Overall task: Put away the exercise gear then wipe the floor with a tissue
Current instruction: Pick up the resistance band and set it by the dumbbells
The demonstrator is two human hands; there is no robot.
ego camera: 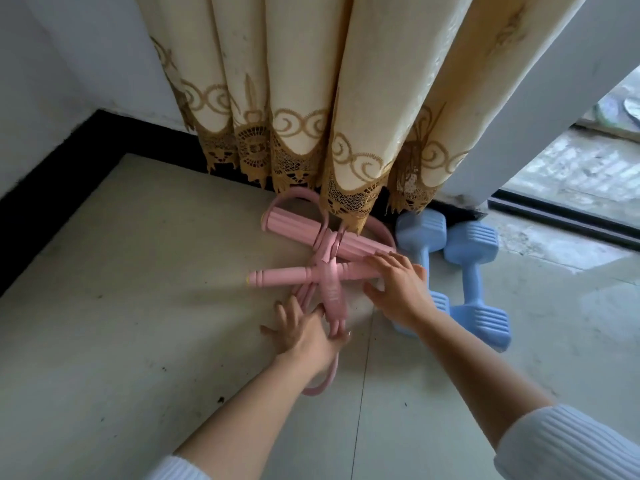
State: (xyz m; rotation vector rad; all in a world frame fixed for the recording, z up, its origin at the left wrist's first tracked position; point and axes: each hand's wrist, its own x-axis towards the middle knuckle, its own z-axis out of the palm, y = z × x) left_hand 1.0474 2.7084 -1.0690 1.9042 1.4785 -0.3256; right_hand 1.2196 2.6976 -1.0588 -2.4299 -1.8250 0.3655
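A pink pedal resistance puller (313, 271) lies on the tiled floor under the curtain hem, its two handle bars crossed and its tubes looping out. My left hand (304, 332) rests with spread, straight fingers on the puller's tubes near its lower loop. My right hand (398, 289) lies over the right end of the thinner pink bar, fingers loosely bent across it. Two light blue dumbbells (467, 271) lie side by side on the floor just right of the puller, partly behind my right hand. No tissue shows.
A cream curtain (329, 98) with brown lace trim hangs down to the floor against the wall. A black skirting strip (69, 161) runs along the left wall. A sliding door track (571, 220) and wet ground outside lie at the right. Dark specks dot the floor tiles (138, 306).
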